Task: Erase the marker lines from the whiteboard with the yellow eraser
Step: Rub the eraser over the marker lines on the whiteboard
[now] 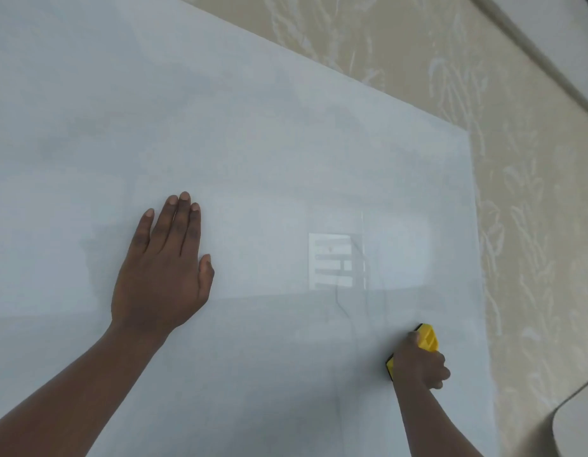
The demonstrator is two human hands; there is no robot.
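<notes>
While the left hand (160, 268) is laid flat and open on the whiteboard (253, 143), the yellow eraser (426, 339) is gripped under the right hand (418, 364), near the board's right edge. Faint grey marker lines (343, 301) are seen just above and left of the eraser.

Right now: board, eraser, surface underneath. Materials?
Board: thin glossy white sheet, probably plastic film or laminate; it mirrors a window.
Eraser: yellow moulded plastic with a black, likely felt, base, held in the right hand.
Surface underneath: beige patterned cloth or vinyl; unclear which.
</notes>
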